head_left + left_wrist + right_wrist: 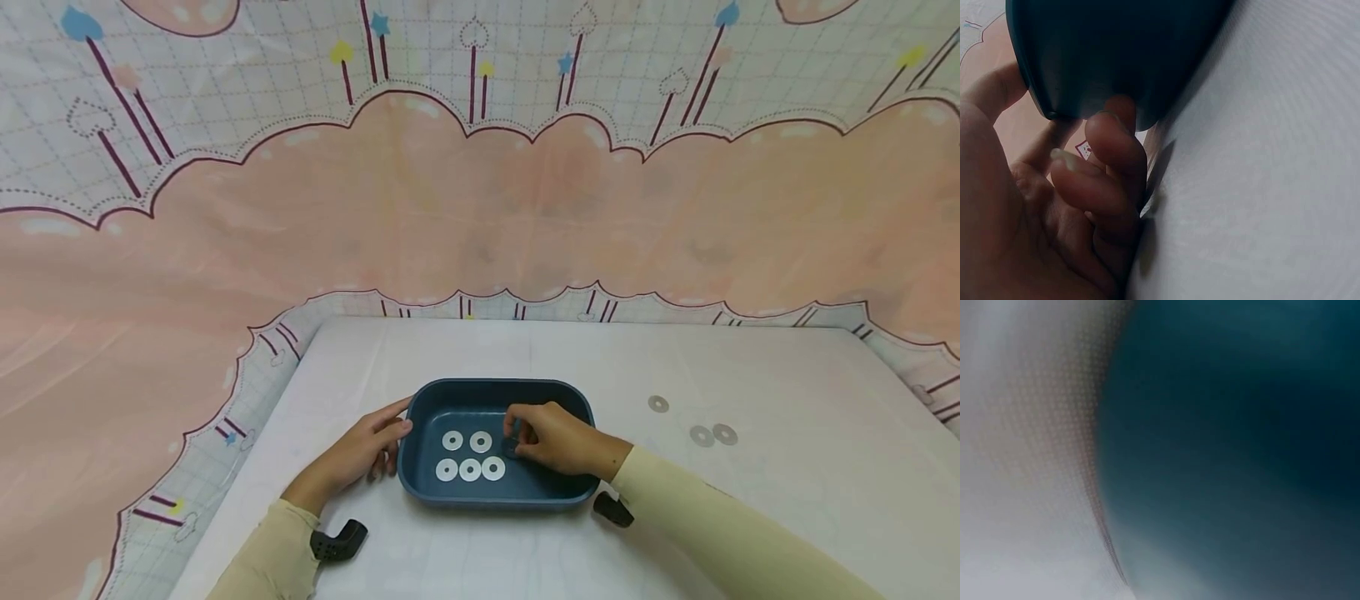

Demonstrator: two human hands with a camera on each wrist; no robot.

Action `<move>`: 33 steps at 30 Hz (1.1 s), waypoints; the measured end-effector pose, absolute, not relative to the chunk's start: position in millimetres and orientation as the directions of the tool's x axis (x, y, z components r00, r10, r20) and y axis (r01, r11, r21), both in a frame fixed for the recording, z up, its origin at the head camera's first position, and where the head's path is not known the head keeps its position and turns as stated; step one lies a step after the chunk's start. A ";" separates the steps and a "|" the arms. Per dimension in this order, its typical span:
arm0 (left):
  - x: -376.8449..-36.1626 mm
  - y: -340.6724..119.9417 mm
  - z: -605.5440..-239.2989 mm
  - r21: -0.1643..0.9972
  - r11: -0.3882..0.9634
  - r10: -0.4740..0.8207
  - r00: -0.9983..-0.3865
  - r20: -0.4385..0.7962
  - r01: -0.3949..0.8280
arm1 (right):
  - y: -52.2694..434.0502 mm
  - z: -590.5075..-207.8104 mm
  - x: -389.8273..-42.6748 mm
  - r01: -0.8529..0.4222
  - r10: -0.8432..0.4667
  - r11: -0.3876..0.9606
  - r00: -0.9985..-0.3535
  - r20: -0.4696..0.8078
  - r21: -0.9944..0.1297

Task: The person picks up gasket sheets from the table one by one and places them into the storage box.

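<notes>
- Left hand point(358, 457) at the left outer wall of the blue tray point(420, 492), thumb up at the rim, fingers loosely curled against the side; pressing rather than clasping. Judged a bracing hold, to stop the tray sliding on the white table point(787, 500). Left-wrist view confirms: fingers point(1113, 140) bent, tips touching the dark wall point(1116, 56), palm resting low on the table.
- Left forearm lying along the near-left of the table, sleeve to the wrist, black wrist-camera mount point(339, 540) beside it.
- Five washers point(469, 457) flat on the tray floor, two far, three near, just beside one another in rows; likely laid so for order and counting.
- Right hand point(551, 437) inside the tray, right of the rows, fingertips bunched and lowered to the floor. Appears to pinch a small piece there; piece itself hidden, so grip contents not certain.
- Right wrist bent down over the near-right rim, forearm running off near-right. Right-wrist view blurred: only tray blue and table.
- Three loose washers point(702, 435) on the table, well right of the tray.
</notes>
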State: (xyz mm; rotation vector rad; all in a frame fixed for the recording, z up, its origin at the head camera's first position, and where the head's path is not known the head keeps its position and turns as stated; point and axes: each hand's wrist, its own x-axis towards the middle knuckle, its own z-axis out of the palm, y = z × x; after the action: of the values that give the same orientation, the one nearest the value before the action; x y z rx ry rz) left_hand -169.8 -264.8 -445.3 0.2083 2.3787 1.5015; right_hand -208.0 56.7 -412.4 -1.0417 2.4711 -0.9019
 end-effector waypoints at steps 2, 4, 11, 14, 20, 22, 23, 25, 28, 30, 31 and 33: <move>-169.8 -264.9 -445.6 0.899 0.435 0.292 -0.939 -0.184 -0.041 | 56.6 -412.5 -207.8 -0.528 -0.723 0.540 -0.689 -0.041 -0.655; -169.8 -265.2 -445.9 0.900 0.435 0.294 -0.939 -0.179 -0.036 | 56.5 -412.4 -207.3 -0.527 -0.723 0.541 -0.690 -0.043 -0.655; -169.5 -265.8 -446.5 0.901 0.432 0.294 -0.940 -0.176 -0.033 | 55.8 -412.5 -205.8 -0.535 -0.722 0.556 -0.690 -0.051 -0.636; -169.4 -265.6 -446.6 0.899 0.436 0.289 -0.941 -0.178 -0.036 | 55.2 -413.0 -205.5 -0.543 -0.723 0.562 -0.689 -0.051 -0.623; -169.9 -265.4 -446.7 0.897 0.439 0.283 -0.941 -0.185 -0.044 | 55.2 -413.2 -204.4 -0.558 -0.720 0.570 -0.693 -0.040 -0.604; -170.3 -265.5 -447.1 0.898 0.437 0.285 -0.941 -0.184 -0.044 | 55.3 -413.2 -204.2 -0.563 -0.721 0.568 -0.692 -0.034 -0.601; -170.5 -265.5 -447.3 0.899 0.436 0.285 -0.941 -0.184 -0.044 | 55.4 -413.4 -204.2 -0.564 -0.720 0.569 -0.693 -0.031 -0.599; -170.6 -265.7 -447.6 0.898 0.437 0.285 -0.941 -0.185 -0.044 | 55.2 -413.8 -204.4 -0.563 -0.716 0.573 -0.698 -0.029 -0.596; -170.5 -265.8 -447.5 0.898 0.438 0.286 -0.940 -0.186 -0.044 | 55.1 -414.3 -204.7 -0.562 -0.709 0.579 -0.705 -0.025 -0.590; -170.3 -265.7 -447.0 0.899 0.437 0.290 -0.939 -0.186 -0.043 | 55.3 -414.4 -204.7 -0.563 -0.706 0.581 -0.708 -0.020 -0.588; -170.3 -265.7 -446.8 0.899 0.436 0.293 -0.938 -0.185 -0.041 | 55.5 -414.2 -204.8 -0.566 -0.706 0.581 -0.708 -0.016 -0.585; -170.2 -265.5 -446.4 0.901 0.432 0.299 -0.937 -0.182 -0.037 | 55.8 -413.9 -204.8 -0.564 -0.702 0.582 -0.712 -0.013 -0.585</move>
State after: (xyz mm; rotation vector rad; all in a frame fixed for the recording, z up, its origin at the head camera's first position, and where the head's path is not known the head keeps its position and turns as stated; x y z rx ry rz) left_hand -170.2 -265.5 -446.4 0.2246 2.3753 1.5057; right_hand -204.8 55.8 -413.9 -1.0491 2.5710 -0.8233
